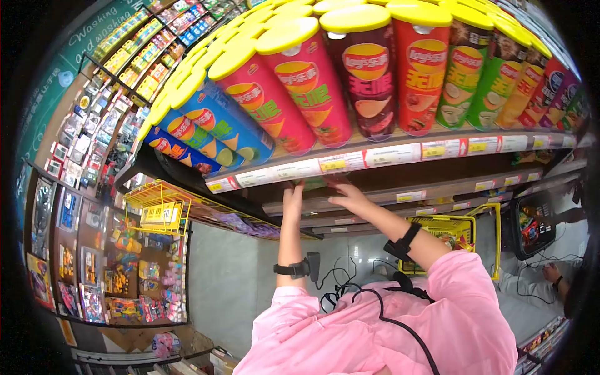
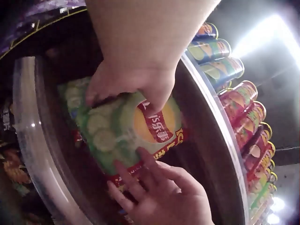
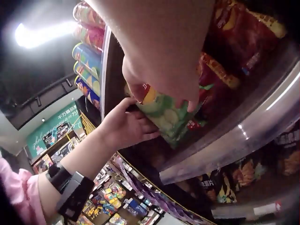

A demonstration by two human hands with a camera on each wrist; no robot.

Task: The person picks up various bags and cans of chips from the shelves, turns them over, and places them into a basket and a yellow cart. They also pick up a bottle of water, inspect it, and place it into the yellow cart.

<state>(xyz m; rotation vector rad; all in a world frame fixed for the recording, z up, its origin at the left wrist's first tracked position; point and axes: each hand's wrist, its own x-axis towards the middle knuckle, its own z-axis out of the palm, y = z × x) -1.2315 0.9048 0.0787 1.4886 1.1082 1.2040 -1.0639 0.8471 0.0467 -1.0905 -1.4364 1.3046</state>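
Inside the shelf below the canisters lies a green bag of Lay's chips [image 2: 105, 133] with a cucumber picture. My left hand [image 2: 133, 86] grips it, thumb on the printed front and fingers at the far edge. My right hand [image 2: 171, 192] lays spread, fairly straight fingers against the bag's red-edged end. In the right wrist view the same chip bag [image 3: 171, 119] sits between both hands, the right hand [image 3: 161, 79] arched over it and the left hand [image 3: 129, 126] at its near end. From the head view the shelf edge hides most of the bag.
Yellow-lidded chip canisters [image 1: 369, 75] stand in rows on the shelf above, behind a strip of price tags [image 1: 331, 164]. Dark red snack bags [image 3: 243, 33] lie beside the green one. A yellow shopping basket [image 1: 465, 234] and black basket [image 1: 531, 228] are at the right; a wire rack [image 1: 159, 206] is left.
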